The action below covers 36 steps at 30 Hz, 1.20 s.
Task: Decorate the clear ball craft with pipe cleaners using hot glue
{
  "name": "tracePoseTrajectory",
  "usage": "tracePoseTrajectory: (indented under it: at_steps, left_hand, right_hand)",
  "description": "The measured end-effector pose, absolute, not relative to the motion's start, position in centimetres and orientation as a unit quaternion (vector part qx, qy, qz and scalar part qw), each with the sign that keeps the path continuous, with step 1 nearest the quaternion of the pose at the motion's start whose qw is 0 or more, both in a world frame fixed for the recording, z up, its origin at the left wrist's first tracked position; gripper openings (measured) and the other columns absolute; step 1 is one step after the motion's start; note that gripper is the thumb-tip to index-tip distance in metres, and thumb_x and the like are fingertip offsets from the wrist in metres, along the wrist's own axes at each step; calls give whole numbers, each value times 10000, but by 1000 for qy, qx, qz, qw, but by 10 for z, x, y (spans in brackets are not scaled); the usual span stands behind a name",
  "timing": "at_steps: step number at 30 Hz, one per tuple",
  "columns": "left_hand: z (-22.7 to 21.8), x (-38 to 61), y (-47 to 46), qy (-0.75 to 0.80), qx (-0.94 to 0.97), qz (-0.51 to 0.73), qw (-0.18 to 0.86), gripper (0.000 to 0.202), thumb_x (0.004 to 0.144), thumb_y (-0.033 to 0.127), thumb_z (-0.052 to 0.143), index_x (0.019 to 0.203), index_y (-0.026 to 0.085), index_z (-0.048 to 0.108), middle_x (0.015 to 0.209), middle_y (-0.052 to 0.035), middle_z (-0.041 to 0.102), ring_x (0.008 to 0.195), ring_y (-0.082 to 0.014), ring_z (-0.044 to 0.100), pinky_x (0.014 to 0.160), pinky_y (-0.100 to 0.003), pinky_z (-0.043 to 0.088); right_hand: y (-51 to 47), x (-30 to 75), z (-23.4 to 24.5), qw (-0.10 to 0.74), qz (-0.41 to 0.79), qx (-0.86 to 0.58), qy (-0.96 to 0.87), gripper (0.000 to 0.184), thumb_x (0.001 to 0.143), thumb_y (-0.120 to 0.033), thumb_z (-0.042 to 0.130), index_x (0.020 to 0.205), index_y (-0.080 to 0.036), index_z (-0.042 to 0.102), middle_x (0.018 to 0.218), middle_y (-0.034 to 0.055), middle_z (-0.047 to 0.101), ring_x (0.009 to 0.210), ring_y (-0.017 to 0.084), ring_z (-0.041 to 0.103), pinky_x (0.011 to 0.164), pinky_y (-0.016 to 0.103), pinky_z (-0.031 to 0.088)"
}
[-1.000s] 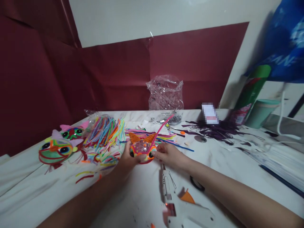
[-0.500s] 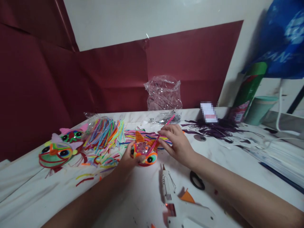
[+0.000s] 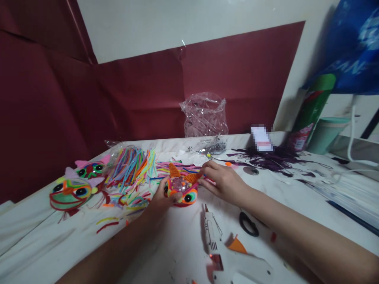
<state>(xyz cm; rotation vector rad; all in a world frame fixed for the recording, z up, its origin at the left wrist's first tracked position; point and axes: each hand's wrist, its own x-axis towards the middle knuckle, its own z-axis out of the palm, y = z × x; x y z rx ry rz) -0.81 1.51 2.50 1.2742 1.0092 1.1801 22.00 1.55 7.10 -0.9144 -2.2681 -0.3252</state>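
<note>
My left hand (image 3: 162,200) is closed around the left side of an orange craft face (image 3: 189,198) with big black-pupilled eyes, pointed orange ears and a shiny, clear-looking middle. Its thumb presses on the front. At the craft's right ear, my right hand (image 3: 222,178) pinches a pink pipe cleaner (image 3: 209,181), mostly hidden by the fingers. Just below the hands lies a white glue gun (image 3: 213,236), its red light lit and its tip towards the craft. An orange pointed piece (image 3: 237,245) rests beside it.
Two finished-looking craft faces (image 3: 72,193) sit at the left, near a bundle of colourful pipe cleaners (image 3: 130,167). Behind stands a clear plastic bag (image 3: 204,116). Dark purple strands (image 3: 266,161), a green cup (image 3: 328,134) and black-handled scissors (image 3: 248,224) are at the right.
The pink pipe cleaner stood up slantwise above my right hand; now it lies low by the craft's ear. My right fingers have come down slightly. My left hand still holds the craft.
</note>
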Motion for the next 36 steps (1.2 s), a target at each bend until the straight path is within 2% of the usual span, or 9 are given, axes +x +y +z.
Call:
tracePoseTrajectory:
  at_steps: [4, 7, 12, 18, 24, 28, 36]
  left_hand:
    - [23, -9, 16, 428, 541, 498, 525, 762, 626, 323, 762, 1294, 182, 423, 1232, -118, 617, 1139, -302, 570, 971, -418, 429]
    - [22, -9, 17, 433, 534, 504, 523, 784, 601, 325, 775, 1293, 187, 434, 1202, -119, 634, 1108, -307, 587, 956, -429, 440]
    - [14, -10, 21, 429, 522, 506, 536, 950, 520, 357, 830, 1339, 195, 377, 1201, -133, 631, 1076, -313, 606, 932, -424, 459]
    - [9, -8, 21, 432, 537, 513, 512, 1000, 489, 321, 840, 1351, 180, 354, 1156, -128, 644, 1004, -301, 630, 856, -390, 497]
    - [11, -6, 18, 438, 558, 505, 492, 915, 548, 313, 812, 1337, 188, 366, 1207, -129, 616, 1072, -296, 602, 890, -389, 487]
    - [13, -6, 16, 436, 553, 518, 485, 880, 538, 285, 811, 1315, 191, 410, 1143, -112, 652, 1017, -284, 628, 870, -381, 497]
    - [22, 0, 11, 464, 569, 517, 440, 753, 564, 293, 763, 1249, 172, 476, 1134, -95, 645, 1056, -276, 595, 900, -362, 460]
  right_hand:
    - [14, 212, 63, 325, -69, -356, -873, 165, 907, -276, 502, 813, -176, 592, 769, 61, 631, 670, 180, 605, 586, 265, 438]
    - [15, 205, 54, 330, -8, -346, -878, 161, 911, -218, 493, 783, -194, 589, 760, 44, 652, 668, 160, 614, 587, 240, 437]
    - [14, 199, 48, 318, -26, -370, -873, 196, 917, -243, 485, 763, -206, 601, 763, 44, 662, 676, 168, 620, 582, 248, 425]
    - [10, 195, 49, 315, -26, -410, -855, 155, 886, -225, 535, 757, -201, 617, 748, 34, 685, 665, 167, 630, 574, 243, 404]
    - [8, 193, 49, 303, -14, -411, -860, 123, 850, -181, 557, 758, -205, 635, 771, 33, 694, 675, 162, 629, 565, 237, 391]
    - [7, 192, 48, 305, -9, -410, -860, 121, 843, -161, 559, 762, -201, 639, 771, 35, 696, 684, 166, 633, 574, 241, 396]
    - [3, 190, 50, 291, 9, -438, -851, 90, 850, -185, 554, 813, -196, 635, 759, 32, 701, 673, 168, 639, 590, 244, 408]
